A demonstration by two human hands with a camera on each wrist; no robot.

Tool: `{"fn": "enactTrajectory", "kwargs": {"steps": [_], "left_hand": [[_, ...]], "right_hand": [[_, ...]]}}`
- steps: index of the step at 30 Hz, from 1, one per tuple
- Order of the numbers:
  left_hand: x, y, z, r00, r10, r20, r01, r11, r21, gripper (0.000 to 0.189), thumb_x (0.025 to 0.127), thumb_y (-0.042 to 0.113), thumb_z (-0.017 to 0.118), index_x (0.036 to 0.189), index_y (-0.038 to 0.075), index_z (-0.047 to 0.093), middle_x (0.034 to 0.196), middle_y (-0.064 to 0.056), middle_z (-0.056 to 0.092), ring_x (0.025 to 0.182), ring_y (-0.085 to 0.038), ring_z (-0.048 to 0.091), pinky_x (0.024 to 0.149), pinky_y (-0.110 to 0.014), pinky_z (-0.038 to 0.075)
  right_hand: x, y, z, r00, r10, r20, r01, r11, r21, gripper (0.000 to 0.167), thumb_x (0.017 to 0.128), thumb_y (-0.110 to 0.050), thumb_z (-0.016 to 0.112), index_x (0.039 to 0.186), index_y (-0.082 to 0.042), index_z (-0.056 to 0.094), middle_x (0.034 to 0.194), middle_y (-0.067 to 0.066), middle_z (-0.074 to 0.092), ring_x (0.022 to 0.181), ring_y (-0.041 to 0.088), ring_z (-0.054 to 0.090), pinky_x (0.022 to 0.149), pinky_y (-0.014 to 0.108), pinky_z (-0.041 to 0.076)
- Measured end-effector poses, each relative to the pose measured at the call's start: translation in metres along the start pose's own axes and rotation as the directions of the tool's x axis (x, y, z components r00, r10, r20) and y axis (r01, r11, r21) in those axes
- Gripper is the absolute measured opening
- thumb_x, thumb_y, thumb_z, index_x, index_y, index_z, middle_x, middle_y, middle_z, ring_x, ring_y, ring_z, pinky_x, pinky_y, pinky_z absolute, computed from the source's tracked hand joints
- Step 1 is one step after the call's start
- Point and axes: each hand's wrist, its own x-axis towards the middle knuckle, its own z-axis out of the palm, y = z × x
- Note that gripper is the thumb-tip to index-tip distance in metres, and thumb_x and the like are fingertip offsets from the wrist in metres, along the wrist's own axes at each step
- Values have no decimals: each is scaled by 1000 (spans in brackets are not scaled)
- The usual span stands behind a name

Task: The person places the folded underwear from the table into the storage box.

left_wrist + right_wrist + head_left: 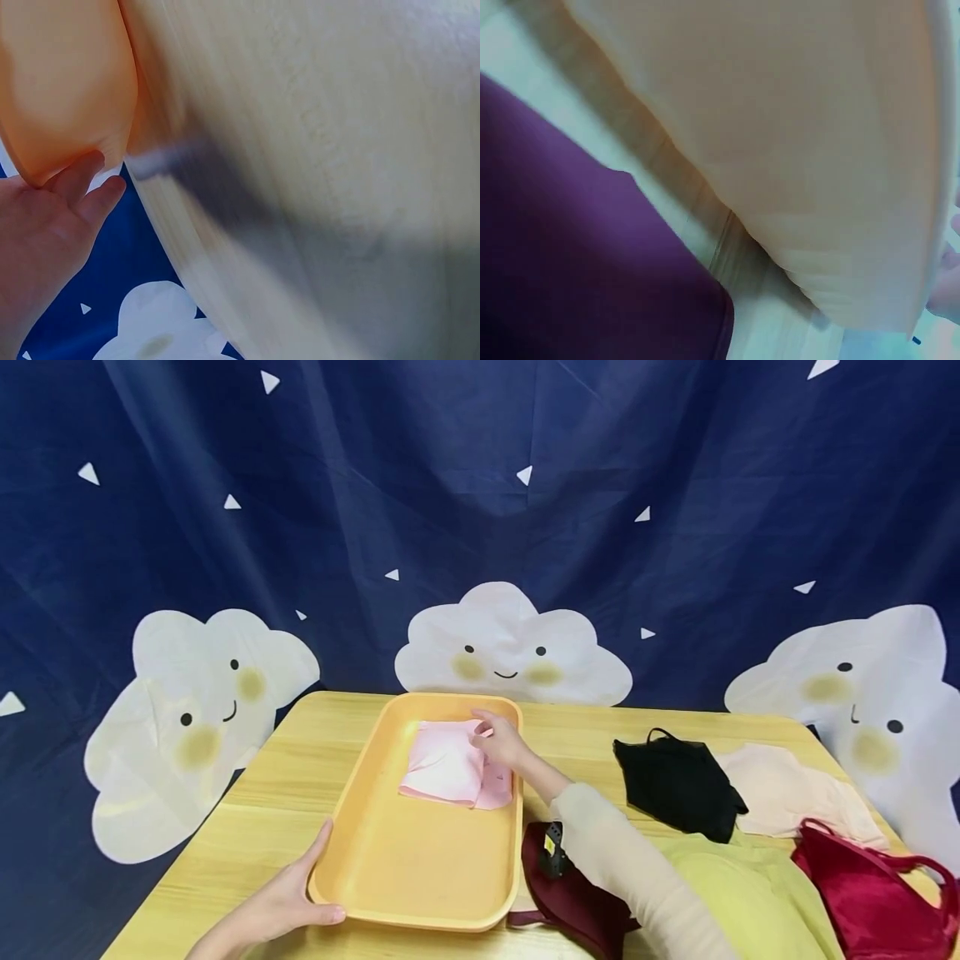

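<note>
A yellow-orange plastic tray (420, 860) stands on the table. My left hand (281, 893) holds its near left corner, thumb at the front rim and fingers along the outer side; the left wrist view shows these fingers (90, 180) against the tray wall. Inside the tray, toward the back, lies a folded pink garment (446, 764). Over the garment's right part is my right hand (501, 743), fingers loosely bent with a gap between thumb and forefinger. Only a sliver of this hand shows at the right edge of the right wrist view, behind the tray wall (802, 150).
Right of the tray lies a dark maroon bra (577, 893) with a tag, partly under my right forearm. Farther right are a black camisole-like top (678, 785), a pale pink garment (795, 789), a yellow-green garment (750, 893) and a red strappy bra (870, 893). A navy curtain hangs behind the table.
</note>
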Motion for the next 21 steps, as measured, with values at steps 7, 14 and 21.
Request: {"fn": "enactTrajectory", "kwargs": {"steps": [7, 14, 21], "left_hand": [[2, 1, -1, 999, -36, 14, 36, 999, 11, 108, 79, 23, 71, 142, -2, -12, 145, -34, -2, 130, -46, 13, 93, -8, 25], [1, -1, 0, 997, -66, 27, 67, 997, -33, 109, 79, 19, 71, 142, -2, -15, 146, -33, -7, 131, -43, 10, 89, -5, 23], [2, -3, -1, 1000, -21, 21, 21, 1000, 13, 106, 79, 19, 70, 141, -6, -13, 144, -36, -4, 129, -45, 9, 88, -3, 22]], "right_hand": [[-19, -4, -12, 998, -49, -39, 53, 994, 99, 43, 83, 1, 59, 125, 6, 49, 83, 11, 59, 74, 26, 57, 61, 20, 47], [-38, -6, -29, 994, -47, -102, 60, 990, 127, 38, 84, -1, 58, 121, 4, 53, 85, 13, 59, 65, 12, 50, 60, 22, 46], [-47, 7, -54, 986, -23, -167, 45, 991, 128, 37, 86, -3, 57, 122, 4, 52, 86, 15, 60, 63, 16, 52, 56, 21, 42]]}}
